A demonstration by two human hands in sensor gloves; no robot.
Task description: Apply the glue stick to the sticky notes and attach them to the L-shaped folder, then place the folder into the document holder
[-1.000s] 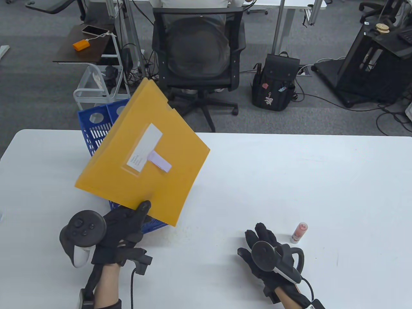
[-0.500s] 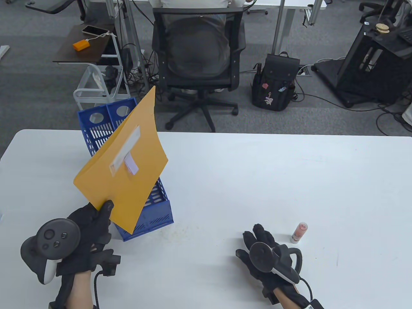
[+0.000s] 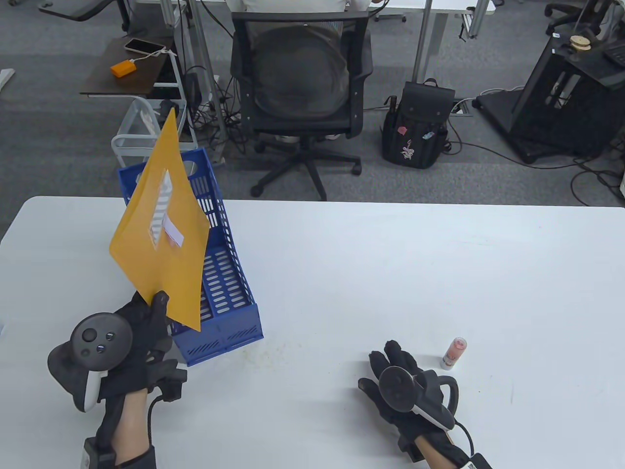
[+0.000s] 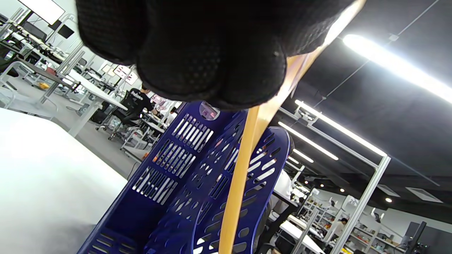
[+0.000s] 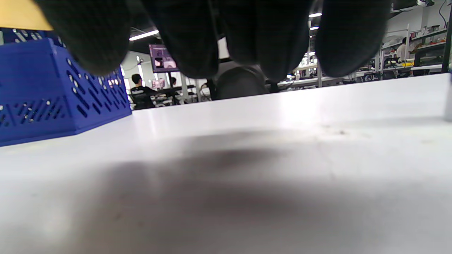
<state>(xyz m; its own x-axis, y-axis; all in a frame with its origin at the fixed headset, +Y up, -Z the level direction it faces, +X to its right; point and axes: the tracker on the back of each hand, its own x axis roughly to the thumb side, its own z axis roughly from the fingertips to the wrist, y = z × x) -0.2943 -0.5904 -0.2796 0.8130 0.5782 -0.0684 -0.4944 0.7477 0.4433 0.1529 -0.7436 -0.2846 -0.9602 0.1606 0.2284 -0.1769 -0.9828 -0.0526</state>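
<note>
Folder [image 3: 158, 254] hangs edge-on above the blue holder [image 3: 222, 293], pinched at its corner by left fingers [image 3: 158, 305] for slotting in; right hand [image 3: 395, 376] rests slack on counter [image 3: 415, 273].

- Table view: bright, even, sharp; soft shadows under the hands on the white table [image 3: 390, 273].
- Left wrist view: ceiling strip lights [image 4: 395, 70] glare; glove blurred.
- Right wrist view: fingers out of focus, broad dark shadow below.
</note>
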